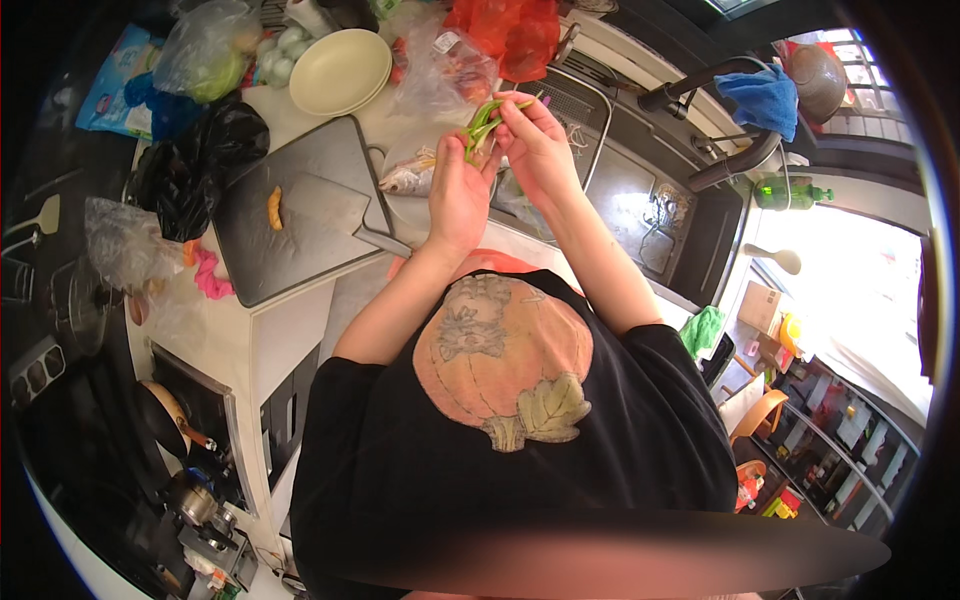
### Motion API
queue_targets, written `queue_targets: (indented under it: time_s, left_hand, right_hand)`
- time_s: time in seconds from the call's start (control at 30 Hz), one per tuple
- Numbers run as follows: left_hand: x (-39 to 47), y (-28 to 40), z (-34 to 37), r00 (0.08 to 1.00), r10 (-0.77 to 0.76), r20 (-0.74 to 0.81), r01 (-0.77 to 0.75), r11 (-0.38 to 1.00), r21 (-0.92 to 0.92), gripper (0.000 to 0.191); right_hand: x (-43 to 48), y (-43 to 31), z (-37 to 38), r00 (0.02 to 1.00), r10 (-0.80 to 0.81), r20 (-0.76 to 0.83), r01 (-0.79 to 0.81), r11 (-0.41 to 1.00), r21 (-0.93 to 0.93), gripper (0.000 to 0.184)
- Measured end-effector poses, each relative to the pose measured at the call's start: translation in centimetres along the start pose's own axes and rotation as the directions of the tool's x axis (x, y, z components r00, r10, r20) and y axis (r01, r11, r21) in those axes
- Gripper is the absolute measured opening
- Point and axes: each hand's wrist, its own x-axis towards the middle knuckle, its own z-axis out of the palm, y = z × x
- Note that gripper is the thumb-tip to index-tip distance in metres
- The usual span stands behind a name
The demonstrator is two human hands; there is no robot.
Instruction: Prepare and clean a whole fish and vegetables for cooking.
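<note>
Both of my hands hold green scallion stalks (482,124) between them, above a plate. My left hand (459,196) pinches the lower part with thumb and fingers; my right hand (536,146) grips the upper end. Under my hands, partly hidden by them, a whole fish (409,177) lies on the plate with pale yellow strips on top. To the left is a dark cutting board (255,255), bearing a piece of ginger (275,208) and a cleaver (330,201), whose handle points towards my left forearm.
A sink (637,217) with a black faucet (694,82) and a wire basket (600,139) lies to the right. Stacked cream plates (341,71), a red plastic bag (510,34) and clear bags stand behind. A black plastic bag (199,161) overlaps the board's left edge.
</note>
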Motion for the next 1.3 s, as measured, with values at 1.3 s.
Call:
queue_targets:
  time_s: [1.3]
  left_hand:
    - [6.2,7.4,-7.9,0.892,-0.388,0.230,-0.389,-0.402,0.829,0.030]
  right_hand:
    - [3.1,2.4,0.0,0.798,0.077,0.597,0.595,0.054,-0.802,0.017]
